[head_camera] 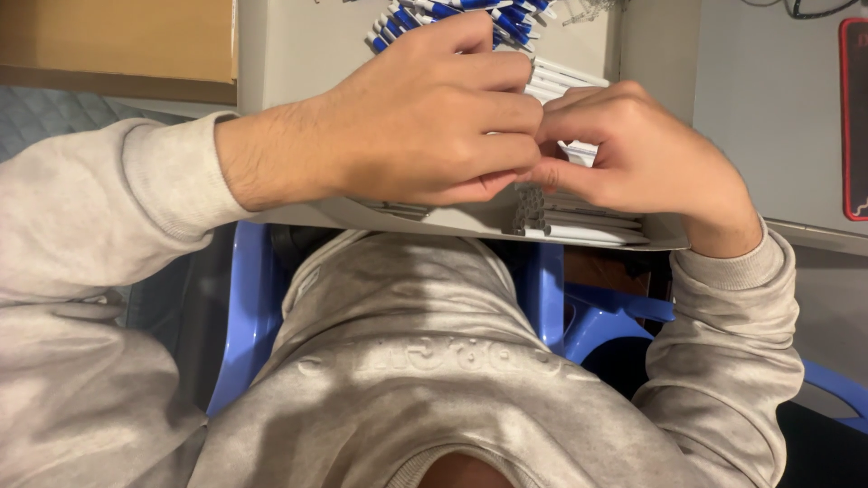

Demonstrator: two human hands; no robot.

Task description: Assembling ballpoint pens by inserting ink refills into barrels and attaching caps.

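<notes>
My left hand (434, 117) and my right hand (646, 158) meet fingertip to fingertip over the near edge of a grey table (298, 54). Both are closed around something small between them; what it is stays hidden by the fingers. Beneath the hands lies a row of white pen barrels (588, 226) with a grey grip part (532, 212) showing. Behind my left hand sits a heap of blue and white pens (506, 18). More white pen barrels (565, 79) lie just behind the knuckles.
A brown cardboard box (117, 41) stands at the far left. A dark device with a red rim (854, 117) lies at the right edge. A blue plastic chair (249, 307) is below me, and another blue chair (606, 321) is to the right.
</notes>
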